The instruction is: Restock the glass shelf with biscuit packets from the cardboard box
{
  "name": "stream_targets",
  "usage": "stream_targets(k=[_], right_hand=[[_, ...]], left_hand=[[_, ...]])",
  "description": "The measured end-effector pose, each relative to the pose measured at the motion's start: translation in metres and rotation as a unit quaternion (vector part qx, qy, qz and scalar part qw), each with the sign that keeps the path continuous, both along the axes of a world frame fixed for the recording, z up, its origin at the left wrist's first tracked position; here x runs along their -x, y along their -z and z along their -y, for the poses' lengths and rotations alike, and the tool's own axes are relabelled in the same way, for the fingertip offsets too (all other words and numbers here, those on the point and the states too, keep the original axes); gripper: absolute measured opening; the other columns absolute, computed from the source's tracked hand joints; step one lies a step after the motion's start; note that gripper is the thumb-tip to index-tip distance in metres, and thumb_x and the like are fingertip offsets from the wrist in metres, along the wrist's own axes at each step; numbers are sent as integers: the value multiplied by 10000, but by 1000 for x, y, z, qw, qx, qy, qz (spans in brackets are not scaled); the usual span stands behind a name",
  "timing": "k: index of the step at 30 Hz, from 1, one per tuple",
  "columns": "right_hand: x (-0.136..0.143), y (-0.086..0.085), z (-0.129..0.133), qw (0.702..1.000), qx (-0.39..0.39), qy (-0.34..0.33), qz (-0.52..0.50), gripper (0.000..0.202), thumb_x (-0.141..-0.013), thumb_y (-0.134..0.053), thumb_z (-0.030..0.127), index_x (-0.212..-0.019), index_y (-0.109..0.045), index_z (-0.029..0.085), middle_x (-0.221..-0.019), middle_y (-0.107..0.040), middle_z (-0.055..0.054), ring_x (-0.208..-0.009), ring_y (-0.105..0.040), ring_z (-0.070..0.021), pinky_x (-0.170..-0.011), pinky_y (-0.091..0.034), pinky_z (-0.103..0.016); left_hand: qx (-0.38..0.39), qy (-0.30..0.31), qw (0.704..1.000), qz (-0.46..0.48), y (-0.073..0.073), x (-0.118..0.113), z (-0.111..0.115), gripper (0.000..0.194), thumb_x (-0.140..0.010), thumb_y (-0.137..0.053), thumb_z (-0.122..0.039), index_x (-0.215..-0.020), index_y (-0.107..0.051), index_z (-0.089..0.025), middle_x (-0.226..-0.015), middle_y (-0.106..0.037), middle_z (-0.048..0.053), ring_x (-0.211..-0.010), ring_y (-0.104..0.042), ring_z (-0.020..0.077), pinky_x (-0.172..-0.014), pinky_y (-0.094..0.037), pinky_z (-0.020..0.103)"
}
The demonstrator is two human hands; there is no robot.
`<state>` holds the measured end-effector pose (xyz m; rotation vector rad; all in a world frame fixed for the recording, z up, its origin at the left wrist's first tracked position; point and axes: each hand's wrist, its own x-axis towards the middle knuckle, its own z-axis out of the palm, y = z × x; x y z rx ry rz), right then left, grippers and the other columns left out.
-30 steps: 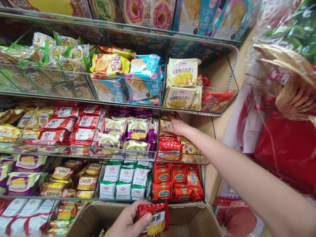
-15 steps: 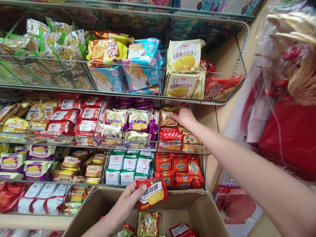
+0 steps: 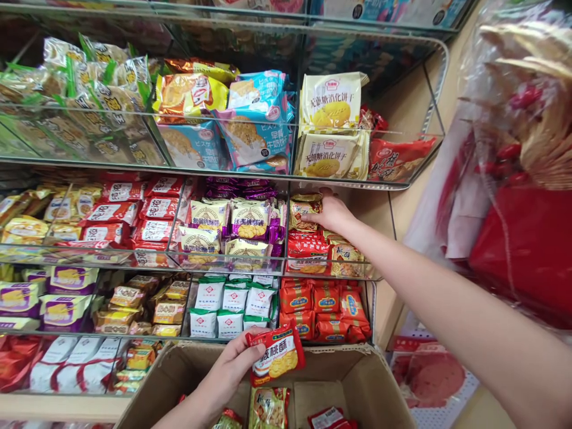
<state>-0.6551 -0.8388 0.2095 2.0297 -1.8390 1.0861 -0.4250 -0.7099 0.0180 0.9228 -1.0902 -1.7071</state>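
Observation:
My left hand (image 3: pixel 235 363) pinches a red biscuit packet (image 3: pixel 277 356) by its left end, above the rear wall of an open cardboard box (image 3: pixel 361 381). Up on the middle shelf, my right hand (image 3: pixel 333 211) has its fingers and thumb closed around a gold biscuit packet (image 3: pixel 300 215) at the back of the right compartment. Just below that packet sit red packets (image 3: pixel 307 250) and another gold packet (image 3: pixel 346 256) behind the clear shelf front. Inside the box lie a gold packet (image 3: pixel 269 408) and a red packet (image 3: pixel 330 418).
Cream digestive biscuit packets (image 3: pixel 331 110) stand on the shelf above. White-and-green packets (image 3: pixel 209 298) and orange-red packets (image 3: pixel 326 298) fill compartments below. Clear shelf fronts (image 3: pixel 232 262) run across the rack. A plastic-wrapped red item (image 3: pixel 522 250) hangs at the right.
Both hands keep nearly the same places and grips. The gold packet in my right hand now faces the camera slightly more. The view has shifted very slightly.

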Motion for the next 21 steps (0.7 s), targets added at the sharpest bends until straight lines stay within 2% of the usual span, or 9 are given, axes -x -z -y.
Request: stream_targets(k=[3,7,8,10,11,14,16,18,21], right_hand=[[1,-2,-16,999,30,-12,-21,553,-680,-615,465,-1076,-505,95,-1027,-547,-161,-966,-526,-283,-809,-430,-381],[-8,15,-74,988,139,-73,-7,259,-808,-487,354,-973,-551,165,-961,-560,-97,-842,-553,-203,-775,-433,-350],[-12,26,-92,986,125,-109,0,205,-829,-453,334,-929,-558,190,-916,-570,-75,-793,-556,-183,-742,-442,-336],[-19,54,-124,981,30,-193,-10,191,-840,-426,347,-862,-576,231,-870,-586,-51,-777,-560,-183,-712,-450,-334],[-22,71,-136,978,-13,-210,-1,201,-822,-458,376,-921,-570,241,-932,-585,-56,-831,-558,-199,-733,-450,-347],[-30,119,-156,956,-156,-233,85,454,-710,-600,446,-1108,-499,251,-1066,-572,-63,-931,-543,-232,-767,-448,-361],[-32,139,-161,919,-243,-264,162,377,-716,-600,425,-1033,-532,233,-960,-616,-39,-853,-570,-206,-721,-458,-325],[-32,145,-164,889,-286,-284,219,202,-753,-567,369,-880,-561,211,-816,-627,-8,-744,-579,-167,-651,-458,-279],[-21,122,-166,899,-239,-258,262,176,-715,-605,360,-799,-557,213,-716,-603,7,-640,-561,-144,-551,-447,-247]], left_hand=[[8,21,999,-29,0,0,0,363,-649,-713,-312,-967,-611,-169,-947,-697,45,-860,-624,200,-786,-452,291],[21,62,996,-59,-3,1,-3,320,-702,-679,-271,-994,-602,-164,-973,-683,54,-913,-612,205,-830,-441,316],[20,71,995,-64,-4,1,-4,313,-709,-675,-271,-994,-599,-167,-974,-680,53,-919,-610,207,-831,-442,323],[19,91,993,-69,-5,1,-7,294,-740,-647,-276,-1008,-587,-171,-985,-671,53,-912,-611,207,-819,-449,333],[20,105,992,-74,-6,1,-8,281,-761,-626,-278,-1018,-581,-172,-991,-666,55,-905,-612,207,-808,-454,335],[15,155,983,-102,-9,2,-14,274,-803,-578,-268,-1063,-563,-184,-1014,-651,53,-917,-609,210,-803,-454,342],[2,183,976,-120,-11,2,-18,278,-807,-573,-272,-1076,-561,-200,-1027,-646,49,-954,-600,219,-827,-442,357],[-8,205,972,-117,-12,0,-19,285,-805,-573,-300,-1075,-563,-209,-1033,-644,56,-971,-598,233,-834,-436,378],[18,226,968,-106,-12,-4,-17,385,-804,-531,-424,-1124,-532,-210,-1042,-641,97,-902,-629,253,-779,-443,386]])
